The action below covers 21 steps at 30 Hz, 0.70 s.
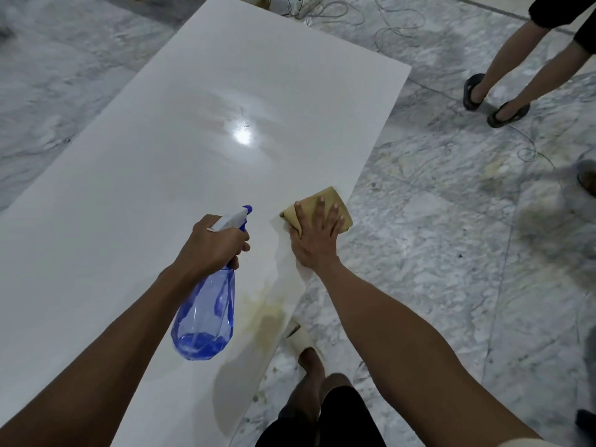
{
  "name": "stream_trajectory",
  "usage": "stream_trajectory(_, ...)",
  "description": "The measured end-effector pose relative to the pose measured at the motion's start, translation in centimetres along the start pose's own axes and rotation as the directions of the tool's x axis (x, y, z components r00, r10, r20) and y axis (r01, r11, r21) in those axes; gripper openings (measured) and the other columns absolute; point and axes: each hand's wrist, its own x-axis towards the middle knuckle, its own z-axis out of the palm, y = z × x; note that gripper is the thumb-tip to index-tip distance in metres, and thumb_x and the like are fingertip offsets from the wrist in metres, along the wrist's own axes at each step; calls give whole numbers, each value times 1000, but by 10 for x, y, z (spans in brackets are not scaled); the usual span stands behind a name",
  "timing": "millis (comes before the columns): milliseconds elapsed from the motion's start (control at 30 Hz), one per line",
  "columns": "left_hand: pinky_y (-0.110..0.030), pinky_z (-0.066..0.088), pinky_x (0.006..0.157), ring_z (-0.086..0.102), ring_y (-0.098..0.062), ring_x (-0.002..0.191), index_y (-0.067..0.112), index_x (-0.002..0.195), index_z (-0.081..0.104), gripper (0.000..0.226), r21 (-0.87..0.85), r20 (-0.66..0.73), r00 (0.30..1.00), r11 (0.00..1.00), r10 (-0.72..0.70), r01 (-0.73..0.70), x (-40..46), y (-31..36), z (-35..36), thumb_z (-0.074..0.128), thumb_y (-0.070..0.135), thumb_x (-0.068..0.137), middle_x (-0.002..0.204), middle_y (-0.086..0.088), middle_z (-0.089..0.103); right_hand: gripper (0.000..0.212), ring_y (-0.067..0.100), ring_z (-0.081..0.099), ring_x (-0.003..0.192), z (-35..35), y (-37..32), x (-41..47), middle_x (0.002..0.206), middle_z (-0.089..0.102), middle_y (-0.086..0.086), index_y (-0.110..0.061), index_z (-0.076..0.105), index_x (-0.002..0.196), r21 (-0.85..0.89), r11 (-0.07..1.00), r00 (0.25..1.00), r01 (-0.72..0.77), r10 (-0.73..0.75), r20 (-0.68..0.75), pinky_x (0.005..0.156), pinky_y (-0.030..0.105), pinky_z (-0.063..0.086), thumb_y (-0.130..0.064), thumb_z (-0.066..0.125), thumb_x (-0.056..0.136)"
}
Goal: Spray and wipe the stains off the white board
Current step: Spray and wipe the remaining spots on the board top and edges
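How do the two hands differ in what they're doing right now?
The left hand curls round the neck of the blue spray bottle and holds it above the white board; the right hand lies flat, fingers spread, pressing the tan cloth onto the board's edge. Both work over the same board.

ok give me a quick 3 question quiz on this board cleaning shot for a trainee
1. True or false: the left hand grips the blue spray bottle.
2. Where does the yellowish stain lie relative to the tan cloth?
A. nearer the person, by the same edge of the white board
B. at the far end of the board
C. on the marble floor
3. Fill in: the right hand presses flat on the ____.

Key: 1 true; 2 A; 3 cloth.
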Motion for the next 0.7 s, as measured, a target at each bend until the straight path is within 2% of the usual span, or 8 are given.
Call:
stream_trajectory(100,-38,55,66,58,-12,42,3,89,68,37,-8,-6,1000,1000,20,-20,-24,-26,-9,50,23,64,83,-13,75,63,57,30,138,9,-19,-38,154,35,24,-31,46,147,-4,1000,1000,10,-10,25,112,67,19,-61,17,100)
stream_trajectory(200,-38,56,67,58,-13,42,3,88,68,34,-8,-22,999,999,43,-43,-52,-54,-17,50,21,65,82,-12,75,61,58,30,138,18,-31,-67,154,36,25,-31,46,147,-6,1000,999,11,-11,37,112,69,20,-59,31,95)
stream_trajectory(267,-37,56,65,58,-11,41,4,88,68,27,-10,-25,998,999,53,-53,-65,-68,-20,52,19,71,84,-13,75,63,59,28,138,18,-36,-74,154,35,25,-32,45,147,-28,999,999,-16,17,44,110,72,21,-60,31,92)
stream_trajectory(400,-37,56,63,59,-12,44,4,89,68,35,11,-34,999,999,43,-42,-109,-106,-30,50,20,64,83,-11,75,71,56,2,146,23,-59,-119,163,12,23,-35,30,153,50,999,995,18,-23,99,115,67,-4,-64,16,90)
stream_trajectory(500,-37,57,62,58,-12,43,2,93,68,37,24,-13,999,999,31,-30,-133,-130,-35,51,19,66,85,-13,76,63,58,13,143,28,-76,-146,159,24,24,-35,40,149,20,1000,999,-11,10,45,114,71,8,-62,30,93)
stream_trajectory(533,-37,57,62,58,-13,44,0,96,68,35,25,-14,999,999,30,-30,-139,-136,-36,52,17,69,86,-14,76,62,57,8,145,29,-77,-149,161,19,23,-37,36,151,22,1000,999,-16,15,32,114,71,5,-62,33,94)
stream_trajectory(633,-37,55,60,57,-16,44,-4,94,68,40,16,-35,999,1000,25,-24,-155,-150,-42,51,18,64,86,-16,75,61,51,-15,146,24,-80,-151,165,-4,17,-43,16,155,30,999,987,-29,24,160,114,67,-13,-61,31,98)
stream_trajectory(700,-36,55,59,56,-15,43,-5,93,67,45,12,-28,999,1000,23,-23,-165,-156,-46,49,19,60,86,-17,75,60,51,-16,146,26,-84,-161,165,-6,17,-44,15,155,14,1000,986,-16,14,164,114,67,-12,-60,30,99)
